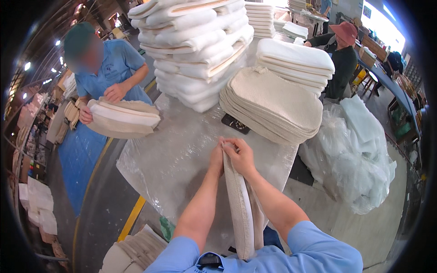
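Both my hands meet at the far end of a beige fabric cover (235, 195) with a white padded insert (248, 214) showing along its open side. The piece stands on edge, running from my fingers back to my body. My left hand (217, 159) pinches the tip from the left. Closed on the same end from the right is my right hand (241, 157), its thumb and fingers close to the left ones. Just beyond them lies a stack of beige covers (273, 102), with a small black item (235, 123) beside its left edge.
Tall folded white padding (191, 50) rises at the table's back, with more white pads (296, 57) to its right. Plastic film covers the table (168, 159). Clear plastic wrap (350, 154) bulges at the right. A co-worker at left holds a similar piece (125, 119); another person (341, 59) stands back right.
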`<action>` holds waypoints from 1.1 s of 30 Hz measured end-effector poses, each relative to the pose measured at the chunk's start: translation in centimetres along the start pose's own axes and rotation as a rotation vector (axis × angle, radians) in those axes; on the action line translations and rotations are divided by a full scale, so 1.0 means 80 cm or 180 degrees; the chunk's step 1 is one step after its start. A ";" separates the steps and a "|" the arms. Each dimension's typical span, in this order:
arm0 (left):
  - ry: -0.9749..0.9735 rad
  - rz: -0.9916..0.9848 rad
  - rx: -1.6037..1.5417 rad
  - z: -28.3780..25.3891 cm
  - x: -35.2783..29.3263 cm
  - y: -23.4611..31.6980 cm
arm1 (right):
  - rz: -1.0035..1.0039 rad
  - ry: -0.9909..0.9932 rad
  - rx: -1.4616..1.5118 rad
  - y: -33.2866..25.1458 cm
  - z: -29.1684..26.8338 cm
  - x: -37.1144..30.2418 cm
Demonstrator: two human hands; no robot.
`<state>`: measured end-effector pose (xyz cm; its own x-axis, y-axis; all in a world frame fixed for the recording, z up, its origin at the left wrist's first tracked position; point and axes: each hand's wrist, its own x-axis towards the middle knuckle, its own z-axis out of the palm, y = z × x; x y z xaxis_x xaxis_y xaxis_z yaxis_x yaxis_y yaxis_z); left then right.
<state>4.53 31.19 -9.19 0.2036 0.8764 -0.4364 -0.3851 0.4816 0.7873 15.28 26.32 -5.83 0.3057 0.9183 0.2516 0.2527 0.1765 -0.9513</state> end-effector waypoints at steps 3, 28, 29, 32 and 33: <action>-0.0111 -0.0268 0.0141 0.016 -0.013 0.008 | -0.0031 -0.0147 -0.0314 -0.005 -0.015 0.009; -0.1078 0.0759 0.1815 0.036 -0.206 -0.045 | -0.0040 0.0165 -0.0608 0.000 -0.083 -0.037; -0.0921 0.1049 0.2538 0.031 -0.245 -0.061 | -0.0088 0.0062 -0.0761 -0.007 -0.087 -0.033; -0.0608 0.1094 0.3416 0.030 -0.319 -0.086 | -0.0213 -0.0290 -0.0994 -0.011 -0.094 -0.022; -0.0527 0.1005 0.3500 0.030 -0.331 -0.086 | -0.0281 -0.0409 -0.1023 -0.010 -0.095 -0.015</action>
<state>3.99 4.71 -2.03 0.3848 0.9100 -0.1543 0.5353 -0.0838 0.8405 21.65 22.35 -4.01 0.1571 0.9451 0.2866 0.5552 0.1555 -0.8170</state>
